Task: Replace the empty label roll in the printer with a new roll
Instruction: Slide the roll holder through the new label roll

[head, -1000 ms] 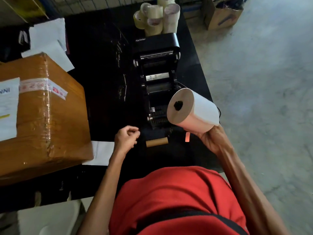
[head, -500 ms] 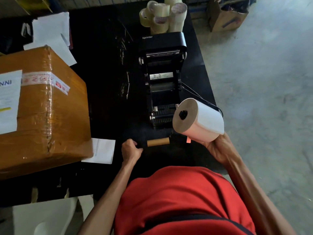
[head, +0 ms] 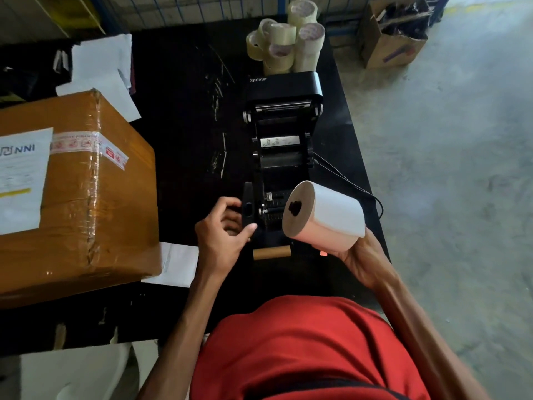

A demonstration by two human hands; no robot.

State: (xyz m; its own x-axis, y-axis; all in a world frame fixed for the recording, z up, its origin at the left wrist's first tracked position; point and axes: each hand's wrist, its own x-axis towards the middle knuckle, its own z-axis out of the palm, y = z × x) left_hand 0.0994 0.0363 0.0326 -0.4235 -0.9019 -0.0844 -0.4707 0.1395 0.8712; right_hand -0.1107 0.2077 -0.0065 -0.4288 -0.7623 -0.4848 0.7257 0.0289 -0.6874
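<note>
The left hand (head: 225,226) has risen from the worktop (head: 184,134) to pinch the printer's black roll holder (head: 248,204); the right hand (head: 360,255) clamps the new roll (head: 331,217) just beside it, ready for seating it next.

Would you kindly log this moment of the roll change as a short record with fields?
Printer: lid open, no roll inside
New roll: held in right hand, above printer's near end
Left hand: gripping black holder at printer's left side
Empty core: lying on table, near printer
Tape rolls: stacked behind printer
Box: left of printer
</note>
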